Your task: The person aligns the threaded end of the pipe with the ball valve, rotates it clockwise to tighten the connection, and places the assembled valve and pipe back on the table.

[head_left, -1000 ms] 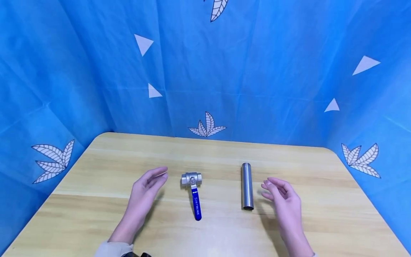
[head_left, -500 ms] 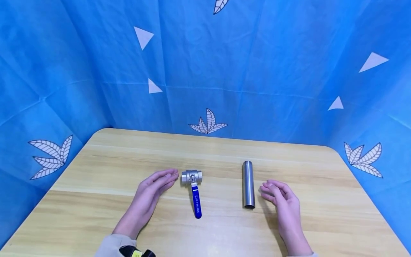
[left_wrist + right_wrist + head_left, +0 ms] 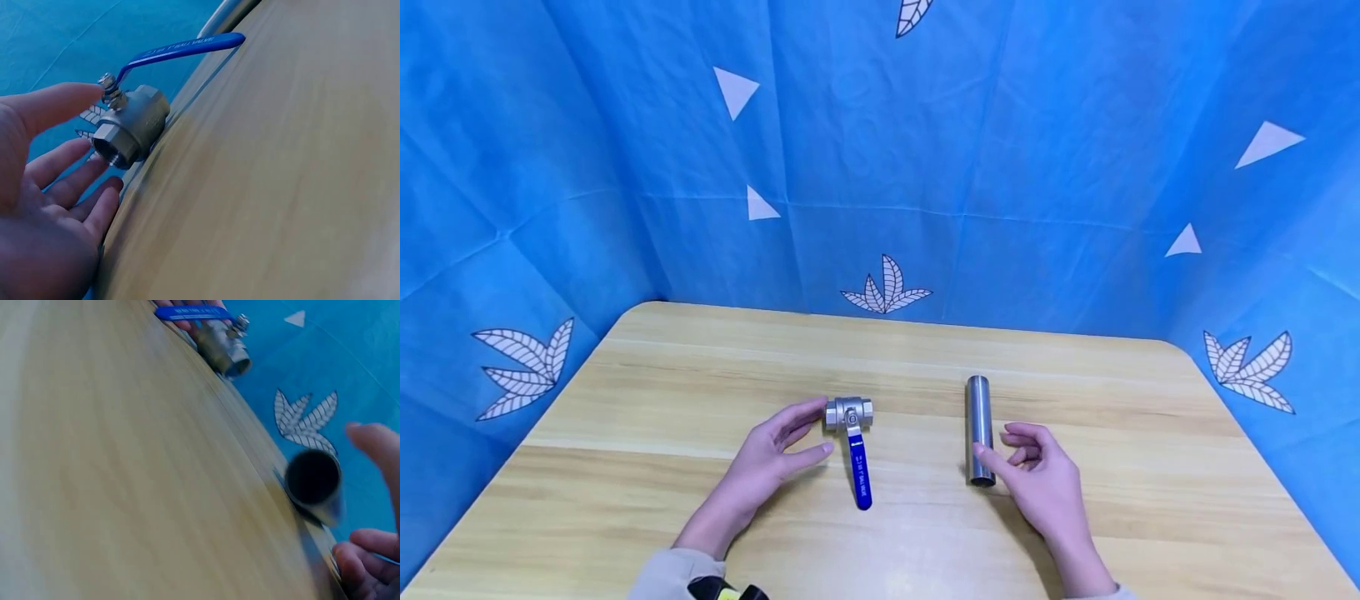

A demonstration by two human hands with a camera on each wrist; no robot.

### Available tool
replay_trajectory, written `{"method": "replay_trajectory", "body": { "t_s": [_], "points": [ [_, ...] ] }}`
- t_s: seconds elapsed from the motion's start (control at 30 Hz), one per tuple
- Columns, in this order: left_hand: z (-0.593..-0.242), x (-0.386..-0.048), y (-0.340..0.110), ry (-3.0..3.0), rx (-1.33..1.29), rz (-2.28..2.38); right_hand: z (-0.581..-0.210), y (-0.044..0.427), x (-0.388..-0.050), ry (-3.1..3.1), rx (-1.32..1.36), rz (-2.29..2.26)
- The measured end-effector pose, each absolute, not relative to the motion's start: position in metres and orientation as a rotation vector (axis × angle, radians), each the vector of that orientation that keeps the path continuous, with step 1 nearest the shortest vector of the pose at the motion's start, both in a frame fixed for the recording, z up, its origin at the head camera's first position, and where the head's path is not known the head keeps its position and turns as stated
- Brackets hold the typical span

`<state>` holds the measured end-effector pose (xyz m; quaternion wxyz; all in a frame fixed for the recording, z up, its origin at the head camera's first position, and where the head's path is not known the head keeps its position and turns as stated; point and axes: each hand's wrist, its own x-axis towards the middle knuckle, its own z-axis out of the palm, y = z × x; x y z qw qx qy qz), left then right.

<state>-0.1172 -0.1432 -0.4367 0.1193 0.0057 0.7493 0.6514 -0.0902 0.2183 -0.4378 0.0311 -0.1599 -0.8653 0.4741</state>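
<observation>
A steel ball valve (image 3: 848,413) with a blue lever lies on the table, the lever pointing toward me. My left hand (image 3: 775,454) is at the valve's left end, thumb and fingers spread apart; in the left wrist view the open threaded end of the valve (image 3: 140,122) faces the palm. To the right lies a plain metal tube (image 3: 980,425), its open end toward me. Beside it is my right hand (image 3: 1045,475), the thumb over the tube's near end and the fingers bent on its right. In the right wrist view, a gap shows between thumb and tube (image 3: 315,484).
The wooden table (image 3: 910,533) has rounded far corners. A blue cloth (image 3: 880,167) with white leaf and triangle prints hangs around its back and sides. Bare tabletop lies between the valve and the tube.
My left hand has moved right to the valve and spread its thumb from its fingers. My right hand has shifted left, its thumb now over the tube. Valve and tube stay in place.
</observation>
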Motion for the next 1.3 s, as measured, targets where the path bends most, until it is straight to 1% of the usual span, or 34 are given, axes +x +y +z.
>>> {"method": "replay_trajectory", "body": {
  "t_s": [0.27, 0.57, 0.67, 0.9, 1.07, 1.3],
  "points": [
    [-0.437, -0.116, -0.134, 2.318, -0.041, 1.799, -0.437, 0.207, -0.087, -2.704, -0.433, 1.317],
    [-0.432, -0.114, -0.126, 2.354, -0.134, 1.803, -0.438, 0.194, -0.085, -2.615, -0.508, 1.313],
    [-0.432, -0.115, -0.125, 2.354, -0.114, 1.789, -0.437, 0.194, -0.084, -2.62, -0.51, 1.29],
    [-0.432, -0.116, -0.122, 2.369, -0.06, 1.734, -0.44, 0.191, -0.078, -2.698, -0.385, 1.232],
    [-0.435, -0.117, -0.116, 2.423, -0.006, 1.711, -0.441, 0.191, -0.077, -2.678, -0.362, 1.238],
    [-0.437, -0.12, -0.107, 2.522, -0.074, 1.718, -0.44, 0.192, -0.08, -2.649, -0.351, 1.252]
  ]
}}
